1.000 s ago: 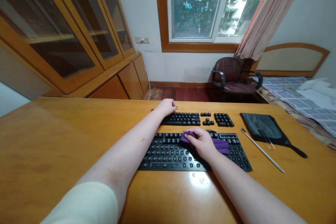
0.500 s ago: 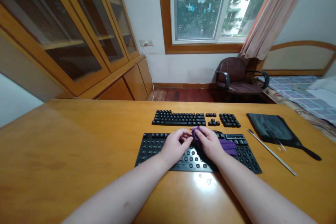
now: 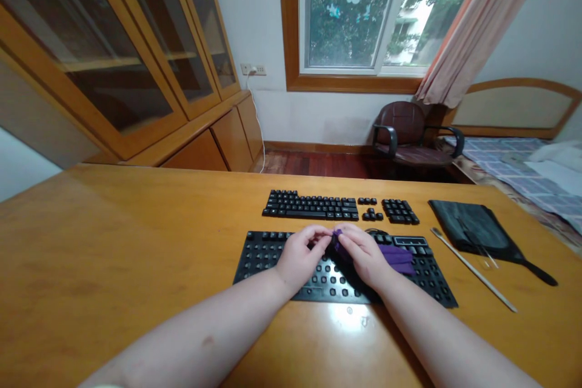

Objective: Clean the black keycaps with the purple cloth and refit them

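A black keyboard (image 3: 268,262), most of its keycaps off, lies on the desk beneath both hands. My right hand (image 3: 364,254) is closed on a purple cloth (image 3: 396,258); a bunched bit shows at the fingertips, and the rest trails under the hand over the keyboard's right part. Fingertips pinched, my left hand (image 3: 302,257) meets the right one at the cloth's bunched end. Whatever is between the left fingers is too small or hidden to make out. Beyond the keyboard, loose black keycaps (image 3: 313,206) sit in rows in keyboard order.
To the right lie a thin pale stick-like brush (image 3: 475,270), a black pouch (image 3: 477,224) with a strap, and a thin wire tool (image 3: 486,254) on the pouch's near edge. The wooden desk (image 3: 136,242) spreads to the left. A chair (image 3: 404,133) stands past its far edge.
The view has shifted slightly. My hands stay together over the keyboard; the left fingertips have closed nearer to the right ones, and the purple bit at the fingertips shows smaller.
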`<state>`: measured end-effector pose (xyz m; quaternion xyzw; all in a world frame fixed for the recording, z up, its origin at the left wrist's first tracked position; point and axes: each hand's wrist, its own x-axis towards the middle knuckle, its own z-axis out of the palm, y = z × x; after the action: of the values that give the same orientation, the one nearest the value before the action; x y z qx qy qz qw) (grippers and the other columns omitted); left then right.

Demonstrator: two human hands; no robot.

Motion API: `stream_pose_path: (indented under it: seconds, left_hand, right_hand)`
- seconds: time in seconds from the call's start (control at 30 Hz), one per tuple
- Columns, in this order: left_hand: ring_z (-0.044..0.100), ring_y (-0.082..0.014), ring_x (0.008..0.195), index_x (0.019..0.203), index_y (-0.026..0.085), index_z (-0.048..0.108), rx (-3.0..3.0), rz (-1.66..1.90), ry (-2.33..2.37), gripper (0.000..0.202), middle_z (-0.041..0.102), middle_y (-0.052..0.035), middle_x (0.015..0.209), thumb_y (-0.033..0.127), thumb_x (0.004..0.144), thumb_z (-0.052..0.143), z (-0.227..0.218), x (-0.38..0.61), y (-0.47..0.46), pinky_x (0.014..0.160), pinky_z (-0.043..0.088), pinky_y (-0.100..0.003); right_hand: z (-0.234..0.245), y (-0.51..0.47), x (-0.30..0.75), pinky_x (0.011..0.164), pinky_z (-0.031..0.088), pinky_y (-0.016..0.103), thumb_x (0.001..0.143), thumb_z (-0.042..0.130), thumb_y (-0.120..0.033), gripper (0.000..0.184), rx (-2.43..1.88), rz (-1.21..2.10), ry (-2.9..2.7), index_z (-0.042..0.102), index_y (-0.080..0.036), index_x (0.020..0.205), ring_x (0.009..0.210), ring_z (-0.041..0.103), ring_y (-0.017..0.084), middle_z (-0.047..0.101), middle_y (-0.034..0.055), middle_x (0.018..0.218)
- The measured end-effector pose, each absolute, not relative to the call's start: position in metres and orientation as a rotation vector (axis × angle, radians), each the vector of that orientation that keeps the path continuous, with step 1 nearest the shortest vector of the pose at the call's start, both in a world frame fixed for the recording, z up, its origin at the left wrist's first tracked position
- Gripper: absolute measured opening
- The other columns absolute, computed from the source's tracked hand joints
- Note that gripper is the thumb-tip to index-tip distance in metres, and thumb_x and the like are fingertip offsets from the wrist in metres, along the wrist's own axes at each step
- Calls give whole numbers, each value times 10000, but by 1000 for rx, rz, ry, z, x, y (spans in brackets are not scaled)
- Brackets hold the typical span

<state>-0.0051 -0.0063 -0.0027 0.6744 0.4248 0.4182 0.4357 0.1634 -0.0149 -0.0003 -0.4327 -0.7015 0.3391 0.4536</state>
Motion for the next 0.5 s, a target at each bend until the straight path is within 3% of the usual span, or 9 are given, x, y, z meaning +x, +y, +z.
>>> stream_pose_path:
  seconds: [0.2, 0.4, 0.5]
  left_hand:
    - [627, -149, 804, 943, 175, 606, 1680, 1067, 1030, 207, 670, -44, 924, 224, 745, 635, -3, -3, -7, 773, 521, -282]
    - [639, -152, 786, 944, 165, 626, 1701, 1086, 1064, 187, 684, -43, 886, 224, 766, 609, -6, -3, -7, 760, 531, -290]
    - [644, -153, 792, 951, 167, 645, 1731, 1092, 1080, 187, 693, -43, 906, 209, 775, 598, -4, -3, -7, 769, 530, -292]
  right_hand:
    - [0, -12, 164, 786, 462, 316, 851, 517, -345, 239, -1111, 827, -1626, 710, -211, 809, 865, 595, 206, 628, 66, 868]
    - [-12, -9, 162, 668, 480, 294, 705, 683, -327, 154, -1150, 979, -1300, 656, -193, 777, 689, 599, 170, 654, 24, 739]
    - [-11, -9, 164, 670, 475, 289, 712, 664, -320, 136, -1143, 1041, -1287, 660, -187, 743, 682, 600, 169, 665, 22, 721]
